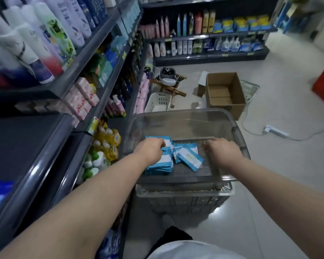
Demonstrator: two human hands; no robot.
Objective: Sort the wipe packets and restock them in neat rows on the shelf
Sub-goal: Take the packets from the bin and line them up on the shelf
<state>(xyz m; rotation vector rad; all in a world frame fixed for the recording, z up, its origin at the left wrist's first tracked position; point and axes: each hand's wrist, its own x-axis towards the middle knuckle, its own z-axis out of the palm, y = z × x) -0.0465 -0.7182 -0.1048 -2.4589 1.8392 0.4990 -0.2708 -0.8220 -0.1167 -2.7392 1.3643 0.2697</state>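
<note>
Shelves (17, 146) are flanking a bin (239, 139); left hand (151, 150) is gripping packets (159, 167), while right hand (223, 152) is reaching in, grip unclear.

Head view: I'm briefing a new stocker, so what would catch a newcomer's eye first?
At centre, the left hand grips a stack of blue-and-white wipe packets inside a clear bin, with the right hand beside loose ones. Shelves crowded with bottles run along the left.

Left hand (151, 148) outstretched, knuckles up, fingers curled under; right hand (223, 151) palm-down, fingers blurred, seemingly loose.
</note>
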